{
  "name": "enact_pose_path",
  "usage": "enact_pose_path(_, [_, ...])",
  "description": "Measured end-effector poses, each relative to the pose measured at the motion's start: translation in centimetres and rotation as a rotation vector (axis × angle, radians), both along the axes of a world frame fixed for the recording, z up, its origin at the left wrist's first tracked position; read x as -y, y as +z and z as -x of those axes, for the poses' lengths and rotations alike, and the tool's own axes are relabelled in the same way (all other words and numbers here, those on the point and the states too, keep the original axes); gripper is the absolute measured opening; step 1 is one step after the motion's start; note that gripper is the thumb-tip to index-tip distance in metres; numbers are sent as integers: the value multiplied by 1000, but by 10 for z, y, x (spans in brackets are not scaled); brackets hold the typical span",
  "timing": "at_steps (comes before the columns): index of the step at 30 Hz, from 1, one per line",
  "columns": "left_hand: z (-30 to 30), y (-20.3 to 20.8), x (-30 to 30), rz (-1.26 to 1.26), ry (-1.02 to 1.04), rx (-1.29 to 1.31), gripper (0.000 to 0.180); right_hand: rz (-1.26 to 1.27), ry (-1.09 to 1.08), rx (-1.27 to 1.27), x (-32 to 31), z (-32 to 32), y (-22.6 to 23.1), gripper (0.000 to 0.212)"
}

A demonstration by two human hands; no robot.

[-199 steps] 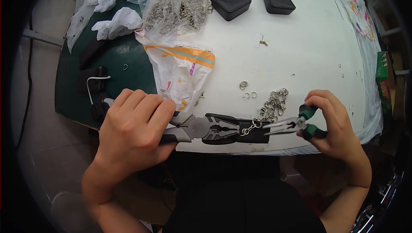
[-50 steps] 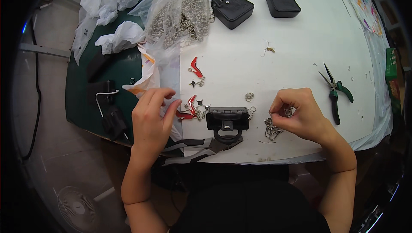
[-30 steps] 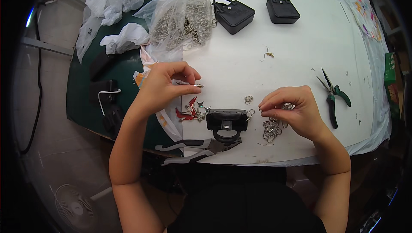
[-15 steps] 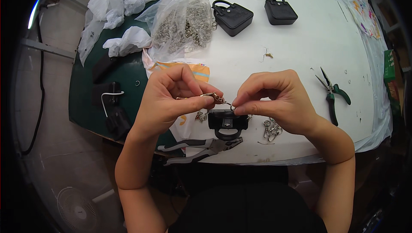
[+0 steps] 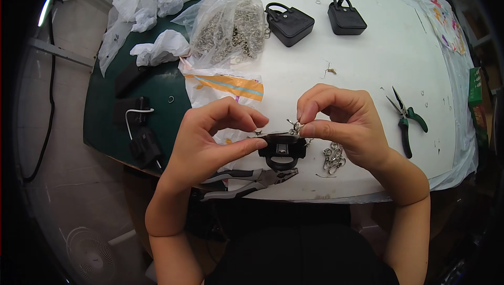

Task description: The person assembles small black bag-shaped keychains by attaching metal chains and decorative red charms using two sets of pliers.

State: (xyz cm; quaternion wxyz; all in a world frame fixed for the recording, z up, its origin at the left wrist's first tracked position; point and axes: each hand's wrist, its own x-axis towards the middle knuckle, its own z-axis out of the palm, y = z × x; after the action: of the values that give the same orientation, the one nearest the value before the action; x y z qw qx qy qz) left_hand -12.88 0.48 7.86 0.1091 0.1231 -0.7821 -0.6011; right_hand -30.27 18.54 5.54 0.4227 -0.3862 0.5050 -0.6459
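Observation:
My right hand (image 5: pixel 341 122) pinches a small silver metal key chain (image 5: pixel 295 126) between thumb and fingertips. The key chain's thin flat part reaches left toward my left hand (image 5: pixel 215 132), whose thumb and index finger stand apart around its end. Directly beneath lies a miniature black handbag (image 5: pixel 281 150), its handle pointing toward me; the fingers hide part of its far edge. To its right sits a small heap of silver clasps and rings (image 5: pixel 333 158). Combination pliers (image 5: pixel 257 181) with grey and black handles lie at the table's near edge.
Two more miniature black handbags (image 5: pixel 291 24) (image 5: pixel 347 15) stand at the back. A clear bag of metal rings (image 5: pixel 228 27) is at the back left, near crumpled white plastic (image 5: pixel 160 48). Green-handled needle-nose pliers (image 5: pixel 404 119) lie right. A black device with white cable (image 5: pixel 131 111) is left.
The key chain, earlier stretched between both hands, is now gathered in my right fingertips. My left finger and thumb have parted and the hand has lowered slightly. The view has shifted a little.

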Motion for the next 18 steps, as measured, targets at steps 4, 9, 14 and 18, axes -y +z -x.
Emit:
enact_pose_path(4, [-21,-1,-27,563,3,-8,23,38,-14,79,-2,4,-3,8])
enact_pose_path(9, [-30,-16,-55,462,-89,64,26,-180,229,16,-1,10,4,10])
enact_pose_path(14, [-25,-21,-57,380,-189,37,23,-46,462,-275,1,14,2,10])
enact_pose_path(18, [-25,-30,-61,261,-197,22,21,60,442,-448,0,16,3,13])
